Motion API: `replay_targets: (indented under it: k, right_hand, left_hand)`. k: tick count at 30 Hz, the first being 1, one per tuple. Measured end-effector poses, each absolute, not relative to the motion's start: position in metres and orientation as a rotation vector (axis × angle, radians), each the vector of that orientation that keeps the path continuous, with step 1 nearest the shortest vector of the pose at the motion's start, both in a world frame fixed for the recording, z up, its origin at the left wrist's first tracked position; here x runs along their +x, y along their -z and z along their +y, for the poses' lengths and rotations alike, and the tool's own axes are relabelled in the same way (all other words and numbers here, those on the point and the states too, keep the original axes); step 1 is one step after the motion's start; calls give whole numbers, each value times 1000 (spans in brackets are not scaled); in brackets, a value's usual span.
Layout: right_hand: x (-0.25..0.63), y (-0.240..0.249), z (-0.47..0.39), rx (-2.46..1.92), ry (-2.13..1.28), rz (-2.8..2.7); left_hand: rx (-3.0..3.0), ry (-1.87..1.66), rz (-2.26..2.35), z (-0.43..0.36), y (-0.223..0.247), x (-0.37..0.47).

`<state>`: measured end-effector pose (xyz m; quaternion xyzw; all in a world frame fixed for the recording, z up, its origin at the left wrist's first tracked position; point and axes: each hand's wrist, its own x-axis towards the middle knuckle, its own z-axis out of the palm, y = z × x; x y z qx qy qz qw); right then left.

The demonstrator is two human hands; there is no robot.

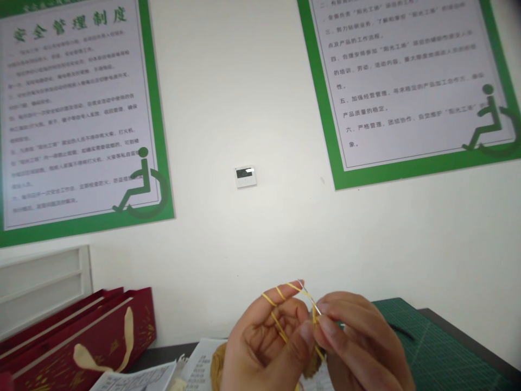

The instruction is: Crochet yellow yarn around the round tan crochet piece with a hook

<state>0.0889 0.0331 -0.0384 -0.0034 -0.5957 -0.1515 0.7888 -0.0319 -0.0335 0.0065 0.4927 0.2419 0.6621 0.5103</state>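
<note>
Yellow yarn [279,325] winds round the raised index finger of my left hand [271,342] and runs down across its palm. The left thumb and fingers pinch a small bit of yellow yarn work, mostly hidden by the fingers. My right hand [362,339] grips a thin silver crochet hook [311,300] between thumb and fingers. The hook's tip meets the yarn close to the left index fingertip. Behind the hands a brown-yellow ball of yarn [217,366] shows in part.
Dark red gift bags [81,347] with cream handles stand at the left. Printed papers [199,361] lie beside them. A green cutting mat [431,342] covers the table's right side. Behind is a white wall with two green-framed posters [160,136] and a small white wall panel [245,177].
</note>
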Motion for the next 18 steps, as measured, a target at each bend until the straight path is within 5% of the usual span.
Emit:
replay_targets:
  k: [10, 18]
  right_hand:
    - [89, 20, 20, 134, -800, -1179]
    - [91, 8, 16, 19, -1439, -1188]
  left_hand:
    - [1274, -1238, 528, -24, -6, -61]
    - [1302, -1321, 439, -18, -1, -57]
